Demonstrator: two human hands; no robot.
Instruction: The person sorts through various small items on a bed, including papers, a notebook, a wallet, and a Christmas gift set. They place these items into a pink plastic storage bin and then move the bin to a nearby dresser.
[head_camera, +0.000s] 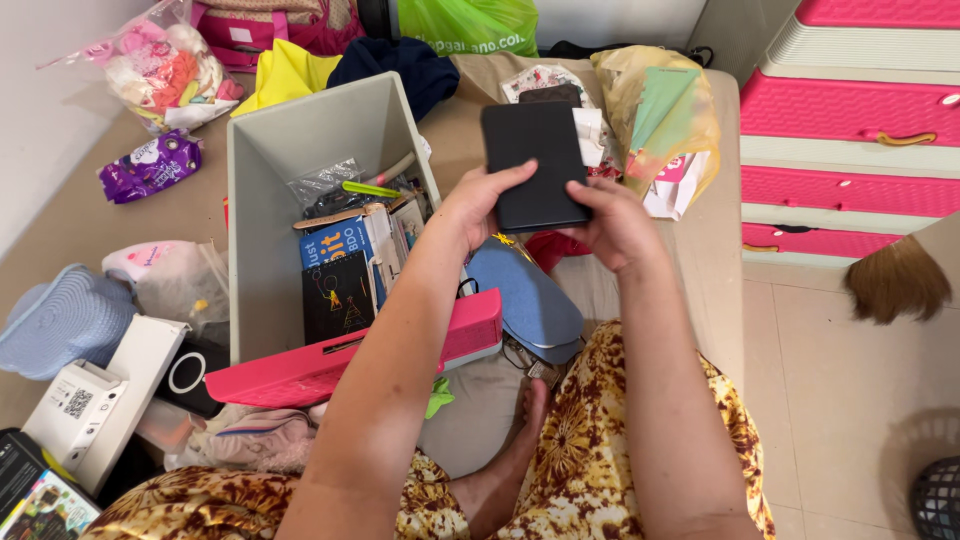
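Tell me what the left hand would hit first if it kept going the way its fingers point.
The left hand points up and to the right, its fingers already lying on the black case that both hands hold. Beyond it lie the packets and yellow bag, though depth is unclear.

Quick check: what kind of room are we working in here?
Probably a bedroom or home storage corner: a pink plastic drawer unit on a tiled floor, a mattress-like surface strewn with bags and clothes, and a grey storage bin of books. Both hands hold a black notebook.
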